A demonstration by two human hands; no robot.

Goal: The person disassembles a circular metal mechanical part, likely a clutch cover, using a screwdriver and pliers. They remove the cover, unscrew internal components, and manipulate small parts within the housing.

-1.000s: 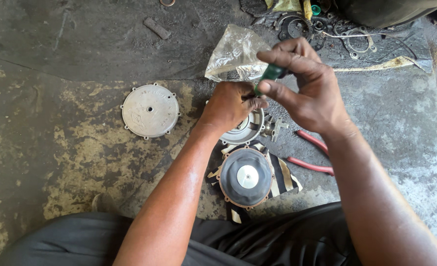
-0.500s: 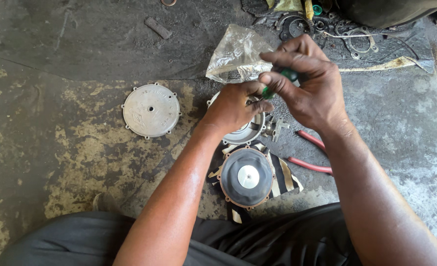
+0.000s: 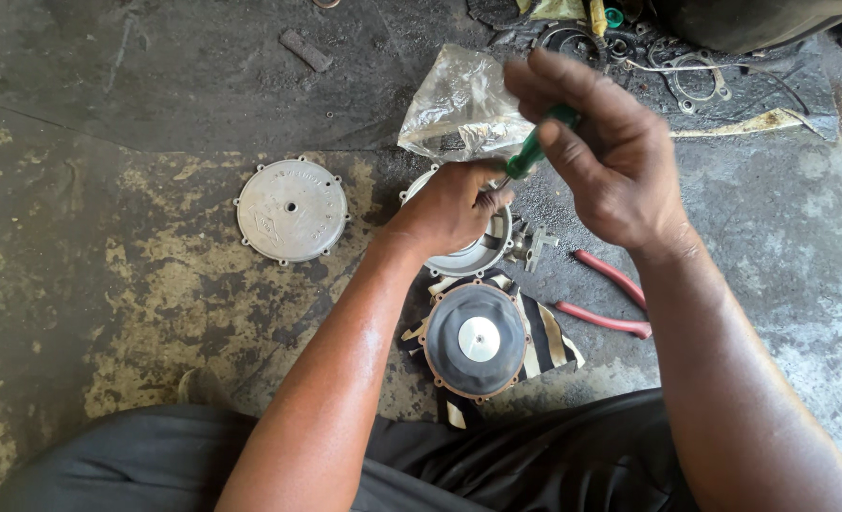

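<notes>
Right hand [image 3: 611, 156]: we see it closed round the green plastic-handled screwdriver [image 3: 532, 152].
Left hand [image 3: 449, 209]: pressed down on the round grey metal housing [image 3: 483, 248] on the floor, fingers curled over it.
Handling: we judge the housing stiff and heavy; best held by its rim.
Nearby: black rubber diaphragm disc [image 3: 476, 339], flat round metal cover plate [image 3: 291, 210].

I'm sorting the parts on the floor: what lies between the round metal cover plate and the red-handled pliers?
In the head view, between the cover plate and the pliers sits the round metal housing, with the left hand on it.
</notes>
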